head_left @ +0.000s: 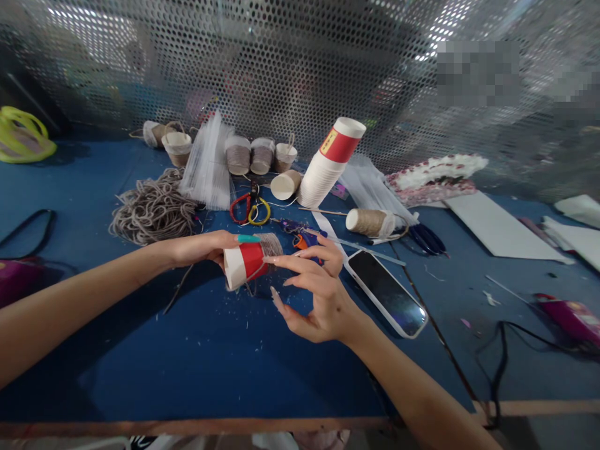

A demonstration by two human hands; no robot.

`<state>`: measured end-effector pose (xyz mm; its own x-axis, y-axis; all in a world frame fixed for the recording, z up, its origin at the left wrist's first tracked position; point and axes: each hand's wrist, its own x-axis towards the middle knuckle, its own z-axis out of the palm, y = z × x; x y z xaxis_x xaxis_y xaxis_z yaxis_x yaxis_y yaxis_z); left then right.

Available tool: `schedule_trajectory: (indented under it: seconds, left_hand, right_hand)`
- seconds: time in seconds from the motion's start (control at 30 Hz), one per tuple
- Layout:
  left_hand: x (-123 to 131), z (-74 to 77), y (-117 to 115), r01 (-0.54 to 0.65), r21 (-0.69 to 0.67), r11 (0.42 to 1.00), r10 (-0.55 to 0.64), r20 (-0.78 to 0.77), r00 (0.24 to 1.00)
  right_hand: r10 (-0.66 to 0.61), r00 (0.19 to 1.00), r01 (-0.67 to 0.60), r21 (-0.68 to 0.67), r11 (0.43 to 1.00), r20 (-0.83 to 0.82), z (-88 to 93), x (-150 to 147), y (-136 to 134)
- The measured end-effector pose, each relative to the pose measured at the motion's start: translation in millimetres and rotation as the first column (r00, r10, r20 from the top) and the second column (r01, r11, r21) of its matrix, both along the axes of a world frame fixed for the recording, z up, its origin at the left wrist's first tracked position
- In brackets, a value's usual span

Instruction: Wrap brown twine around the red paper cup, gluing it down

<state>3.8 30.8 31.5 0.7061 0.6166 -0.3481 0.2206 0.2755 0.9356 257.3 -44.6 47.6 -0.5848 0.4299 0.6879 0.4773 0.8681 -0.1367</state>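
Here we go, and the blue table (187,369) is spreading broad and matt across the scene. Behind it, a grey metal panel (262,56) punched with round holes is standing as the wall, stretching from side to side and running up out of view. Light is glancing off the metal now, gleaming strongest high above the table's right part, while vague patches of colour are showing through the holes. Right of the table's middle, a dark seam (441,339) is slanting forward, and a second blue top (548,378) is sitting beyond it! Along the table's near side, a brown edge strip (187,427) is running, and below it, far right, a dim grey area (562,431) is showing, too dark to call floor.
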Motion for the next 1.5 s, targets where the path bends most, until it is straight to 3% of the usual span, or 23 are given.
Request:
schedule_trajectory:
  seconds: [0.33,0.53,0.8,1.07,1.5]
  left_hand:
    - [1.9,-0.3,1.5,0.002,-0.021,1.0,-0.003,-0.017,1.0]
    - [2.2,-0.5,0.8,-0.066,-0.025,0.998,0.064,-0.066,0.996]
    - [1.9,-3.6,1.8,-0.014,-0.029,0.999,0.014,-0.012,1.0]
    - [2.9,-8.5,2.0,-0.119,-0.051,0.992,0.115,-0.065,0.991]
    - [2.6,-10.5,3.1,-0.108,-0.049,0.993,0.108,-0.015,0.994]
  right_hand:
    - [0.026,1.0,-0.026,0.005,1.0,0.004,-1.9,1.8,-1.5]
    - [0.067,0.99,-0.06,0.056,0.997,-0.124,-3.2,0.7,4.5]
    - [-0.042,0.998,0.045,-0.041,0.998,0.052,0.3,-1.8,3.2]
    - [-0.025,0.999,0.025,0.011,1.0,0.045,-2.3,2.1,3.2]
    - [0.012,0.999,-0.013,0.05,0.999,0.03,-3.3,3.2,2.4]
